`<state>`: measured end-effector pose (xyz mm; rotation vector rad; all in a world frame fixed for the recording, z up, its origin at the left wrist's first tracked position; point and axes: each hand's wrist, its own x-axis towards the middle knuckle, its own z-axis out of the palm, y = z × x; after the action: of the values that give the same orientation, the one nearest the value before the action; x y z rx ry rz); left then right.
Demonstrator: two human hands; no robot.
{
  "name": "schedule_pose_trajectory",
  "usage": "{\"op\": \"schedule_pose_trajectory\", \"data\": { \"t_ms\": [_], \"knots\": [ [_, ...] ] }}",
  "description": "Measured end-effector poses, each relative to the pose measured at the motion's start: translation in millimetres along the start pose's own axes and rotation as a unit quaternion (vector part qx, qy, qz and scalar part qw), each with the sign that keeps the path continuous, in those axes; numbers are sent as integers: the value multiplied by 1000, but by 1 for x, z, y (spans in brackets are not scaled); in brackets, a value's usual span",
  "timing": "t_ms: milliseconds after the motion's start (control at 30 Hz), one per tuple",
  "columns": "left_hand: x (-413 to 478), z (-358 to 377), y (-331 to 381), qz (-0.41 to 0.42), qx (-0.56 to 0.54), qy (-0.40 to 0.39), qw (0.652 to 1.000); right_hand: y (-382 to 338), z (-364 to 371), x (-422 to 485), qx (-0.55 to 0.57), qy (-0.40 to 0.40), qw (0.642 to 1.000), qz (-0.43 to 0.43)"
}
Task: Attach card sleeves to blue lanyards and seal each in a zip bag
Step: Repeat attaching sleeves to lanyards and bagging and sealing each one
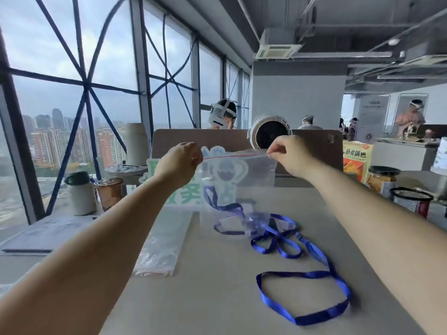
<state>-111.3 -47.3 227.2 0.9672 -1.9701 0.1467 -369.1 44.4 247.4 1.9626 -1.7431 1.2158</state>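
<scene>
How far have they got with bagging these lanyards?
One blue lanyard already hangs inside the zip bag. In hand: the left hand and right hand pinch the ends of its red zip strip, apparently sealing it. Left: more lanyards lie loose on the table, beside a pile of spare bags. No finished bags are visible.

clear plastic zip bag (244,175) with red seal line; royal-blue flat ribbon lanyard (303,296) on beige table (217,298); black mesh cup (411,200), right edge.
</scene>
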Motion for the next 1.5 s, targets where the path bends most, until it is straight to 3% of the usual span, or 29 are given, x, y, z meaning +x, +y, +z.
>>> {"op": "schedule_pose_trajectory", "data": {
  "t_ms": [100,367,667,767,900,1000,1100,1200,1367,1500],
  "knots": [
    [13,-10,4,9,3,36,999,1,-12,10,-6,30,999,7],
    [24,-11,13,17,0,24,1000,6,-18,11,-17,67,997,21],
    [24,20,6,-39,0,-15,999,25,14,14,16,32,997,73],
    [33,22,1,-43,-11,12,999,27,20,25,73,64,992,82],
    [43,-1,7,-13,-52,87,995,10,1,32,96,127,987,24],
    [20,-16,11,1,-77,101,992,-3,-9,7,133,118,984,-2],
    [-36,-14,1,5,-103,46,994,-6,-3,-49,149,26,988,8],
    [-110,-6,-7,-16,-99,-80,992,2,15,-117,114,-103,987,53],
    [-202,-3,-12,-8,-64,-310,949,5,35,-200,113,-327,929,130],
    [-216,-2,-12,-21,-76,-412,908,8,41,-215,95,-379,908,152]
  ]
}}
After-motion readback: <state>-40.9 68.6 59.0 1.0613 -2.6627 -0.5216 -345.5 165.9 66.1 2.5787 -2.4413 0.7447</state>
